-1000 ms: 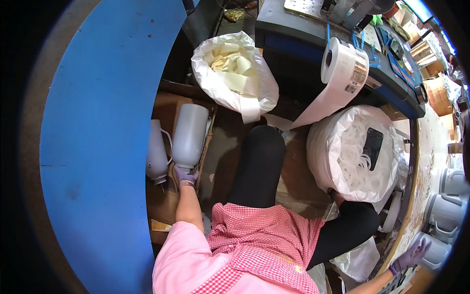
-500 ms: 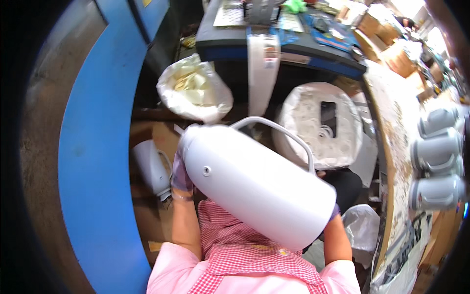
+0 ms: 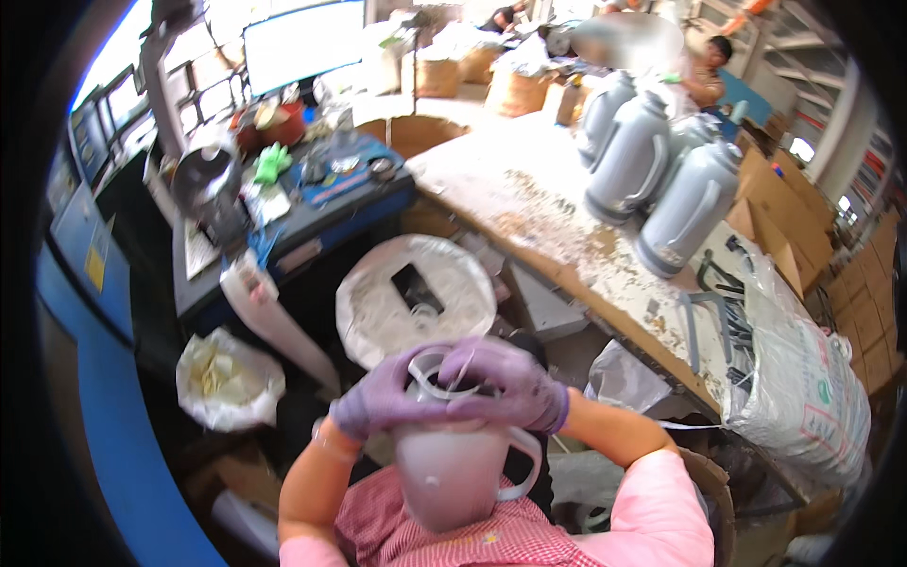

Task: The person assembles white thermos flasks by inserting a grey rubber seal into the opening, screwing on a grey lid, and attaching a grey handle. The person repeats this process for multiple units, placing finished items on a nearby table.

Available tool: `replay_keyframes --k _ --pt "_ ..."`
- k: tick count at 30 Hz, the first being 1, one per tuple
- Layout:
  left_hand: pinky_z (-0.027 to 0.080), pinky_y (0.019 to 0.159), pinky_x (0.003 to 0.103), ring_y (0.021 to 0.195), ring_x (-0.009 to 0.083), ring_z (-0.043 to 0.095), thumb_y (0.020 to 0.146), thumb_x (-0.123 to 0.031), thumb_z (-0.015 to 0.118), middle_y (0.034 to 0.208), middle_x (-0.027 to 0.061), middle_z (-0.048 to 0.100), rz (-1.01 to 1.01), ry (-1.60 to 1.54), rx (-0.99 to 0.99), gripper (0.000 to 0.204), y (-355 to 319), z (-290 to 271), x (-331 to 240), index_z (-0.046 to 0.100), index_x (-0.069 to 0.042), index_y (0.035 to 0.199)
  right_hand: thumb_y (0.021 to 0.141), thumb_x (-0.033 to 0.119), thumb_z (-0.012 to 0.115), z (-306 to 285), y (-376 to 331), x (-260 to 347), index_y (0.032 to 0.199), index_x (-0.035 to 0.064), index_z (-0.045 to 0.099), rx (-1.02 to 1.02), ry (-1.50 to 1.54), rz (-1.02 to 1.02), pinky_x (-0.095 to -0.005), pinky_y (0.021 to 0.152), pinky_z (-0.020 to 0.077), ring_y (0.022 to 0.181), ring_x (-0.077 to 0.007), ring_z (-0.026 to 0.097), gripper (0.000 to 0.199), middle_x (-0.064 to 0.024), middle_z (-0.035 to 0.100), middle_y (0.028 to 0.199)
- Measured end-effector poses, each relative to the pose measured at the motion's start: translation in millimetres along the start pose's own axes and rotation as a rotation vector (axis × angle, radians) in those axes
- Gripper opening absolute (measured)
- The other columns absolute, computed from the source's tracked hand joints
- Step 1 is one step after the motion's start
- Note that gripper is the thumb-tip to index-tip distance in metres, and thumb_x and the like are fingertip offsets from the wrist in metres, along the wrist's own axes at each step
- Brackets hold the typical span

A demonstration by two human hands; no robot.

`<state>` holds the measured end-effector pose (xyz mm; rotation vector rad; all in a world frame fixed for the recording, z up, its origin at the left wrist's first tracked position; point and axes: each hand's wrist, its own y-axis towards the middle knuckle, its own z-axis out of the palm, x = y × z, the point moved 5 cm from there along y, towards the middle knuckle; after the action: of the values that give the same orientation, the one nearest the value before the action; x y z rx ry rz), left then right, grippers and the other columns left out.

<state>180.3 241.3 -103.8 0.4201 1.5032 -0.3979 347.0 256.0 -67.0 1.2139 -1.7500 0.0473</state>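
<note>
A pale grey jug [image 3: 442,472] with a side handle stands upright against my apron, its mouth facing up. My left hand [image 3: 389,395], in a purple glove, closes round the near-left side of its neck. At the mouth sits a whitish ring [image 3: 427,370], slightly tilted. Fingers of my right hand [image 3: 505,380], gloved the same way, bend over the ring and pinch its right side. Both hands hide most of the jug's neck, and motion blurs the fingertips.
A white-lined bin [image 3: 364,283] holding rings and a dark flat object stands ahead. Several grey jugs [image 3: 690,208] stand on the worn worktable [image 3: 548,222] at right, beside a white sack [image 3: 803,397]. At left are a cluttered dark desk [image 3: 302,250] and a bag of yellowish pieces [image 3: 227,383].
The jug has gone from lying sideways across my hands to upright. Both hands have come together at its mouth, where a ring now shows. The view has swung right and up.
</note>
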Motion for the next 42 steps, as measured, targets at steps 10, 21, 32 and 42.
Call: replay_keyframes --k 10,21,32,42 --pt "0.051 0.098 0.035 0.11 0.0196 0.066 0.071 -0.034 0.086 0.118 0.0137 0.07 -0.055 0.193 -0.176 0.075 -14 14 6 0.058 0.0 0.132 0.084 0.041 0.074 24 2 12 0.074 0.005 0.059 -0.064 -0.21 -0.201 -0.0425 0.084 0.0486 0.077 -0.0313 0.059 0.04 -0.0106 0.06 0.076" --pt "0.046 0.104 0.034 0.116 0.019 0.061 0.077 -0.025 0.083 0.125 0.0081 0.066 -0.013 0.077 -0.122 0.066 -9 -7 29 0.058 -0.005 0.135 0.096 0.018 0.058 25 26 -25 0.087 0.0063 0.069 0.266 0.09 -0.131 -0.0435 0.1 0.0414 0.083 -0.0275 0.064 0.018 -0.0095 0.065 0.086" --pt "0.045 0.107 0.036 0.117 0.0198 0.062 0.056 -0.027 0.094 0.129 0.0129 0.064 0.002 -0.133 -0.378 0.089 -95 -63 -4 0.058 0.004 0.132 0.109 0.026 0.039 -143 88 33 0.101 -0.002 0.07 -1.022 -0.279 -0.564 -0.0274 0.071 0.0518 0.082 -0.0177 0.067 0.042 -0.0126 0.072 0.103" --pt "0.046 0.102 0.043 0.116 0.0317 0.06 0.042 -0.049 0.09 0.122 0.0222 0.064 0.216 0.175 -1.038 0.096 -184 -91 15 0.066 0.004 0.119 0.093 0.033 0.074 -145 206 -310 0.118 -0.0005 0.067 -0.581 -0.152 0.068 -0.0334 0.088 0.0534 0.088 -0.0176 0.068 0.043 -0.013 0.072 0.096"
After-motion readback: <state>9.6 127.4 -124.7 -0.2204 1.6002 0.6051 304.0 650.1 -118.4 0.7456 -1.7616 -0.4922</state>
